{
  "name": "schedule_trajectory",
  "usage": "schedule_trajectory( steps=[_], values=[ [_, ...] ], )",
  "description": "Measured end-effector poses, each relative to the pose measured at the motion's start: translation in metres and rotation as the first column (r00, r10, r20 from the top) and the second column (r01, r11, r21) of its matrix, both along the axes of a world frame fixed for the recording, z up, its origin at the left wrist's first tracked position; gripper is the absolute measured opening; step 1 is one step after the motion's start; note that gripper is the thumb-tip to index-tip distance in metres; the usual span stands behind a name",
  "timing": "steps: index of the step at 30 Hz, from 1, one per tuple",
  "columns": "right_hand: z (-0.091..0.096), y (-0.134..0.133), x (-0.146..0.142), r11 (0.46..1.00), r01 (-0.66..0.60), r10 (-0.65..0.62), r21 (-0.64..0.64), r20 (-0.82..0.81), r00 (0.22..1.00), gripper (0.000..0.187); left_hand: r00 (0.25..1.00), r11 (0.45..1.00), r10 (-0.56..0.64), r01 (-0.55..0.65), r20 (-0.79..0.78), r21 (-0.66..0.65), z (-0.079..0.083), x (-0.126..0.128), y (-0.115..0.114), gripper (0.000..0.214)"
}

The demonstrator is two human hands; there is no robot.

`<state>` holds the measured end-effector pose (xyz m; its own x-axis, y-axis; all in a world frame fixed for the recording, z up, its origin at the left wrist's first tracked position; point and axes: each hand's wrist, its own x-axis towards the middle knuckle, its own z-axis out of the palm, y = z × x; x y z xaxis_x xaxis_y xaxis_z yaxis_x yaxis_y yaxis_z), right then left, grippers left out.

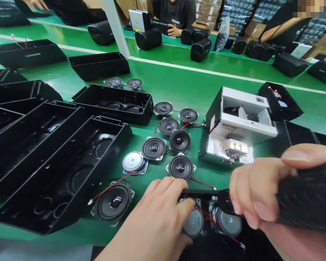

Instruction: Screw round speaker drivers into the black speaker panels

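My left hand (154, 221) rests fingers-down on a small speaker driver (193, 222) seated in a black housing (206, 197) at the bottom middle; its fingers are curled on the driver's edge. A second driver (229, 223) with red wires sits beside it in the same housing. My right hand (260, 192) is wrapped round a black ribbed tool handle (306, 203) at the lower right. Several loose drivers (180, 166) lie on the green table just beyond my hands.
Long black speaker housings (62, 170) lie open at the left. A white metal device (239, 127) stands right of the drivers. Other people sit across the green table (179, 83) with black speaker shells (200, 49) before them.
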<state>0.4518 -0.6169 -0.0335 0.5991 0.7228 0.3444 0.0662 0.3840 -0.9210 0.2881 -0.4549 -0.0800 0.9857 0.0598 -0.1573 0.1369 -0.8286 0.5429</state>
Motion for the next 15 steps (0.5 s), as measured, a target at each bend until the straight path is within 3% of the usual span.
schedule_trajectory(
  steps=[4, 9, 11, 15],
  values=[
    [-0.004, 0.002, -0.003, 1.000, 0.020, -0.020, -0.009, -0.018, 1.000, 0.037, 1.000, 1.000, 0.011, -0.011, -0.020, -0.005, -0.002, -0.001, 0.000, 0.037],
    [-0.003, 0.011, -0.010, 0.975, 0.220, -0.220, 0.038, -0.009, 0.976, 0.018, 1.000, 1.000, 0.012, -0.012, -0.010, 0.001, 0.000, 0.000, 0.000, 0.040],
    [-0.003, 0.011, -0.010, 0.969, 0.245, -0.244, 0.037, -0.031, 0.969, 0.029, 1.000, 0.999, 0.027, -0.027, -0.009, 0.017, 0.001, 0.000, -0.001, 0.040],
    [-0.005, 0.008, -0.006, 0.993, 0.118, -0.119, -0.020, -0.060, 0.991, 0.052, 1.000, 0.999, 0.027, -0.027, -0.012, 0.043, 0.006, 0.000, -0.004, 0.043]
  ],
)
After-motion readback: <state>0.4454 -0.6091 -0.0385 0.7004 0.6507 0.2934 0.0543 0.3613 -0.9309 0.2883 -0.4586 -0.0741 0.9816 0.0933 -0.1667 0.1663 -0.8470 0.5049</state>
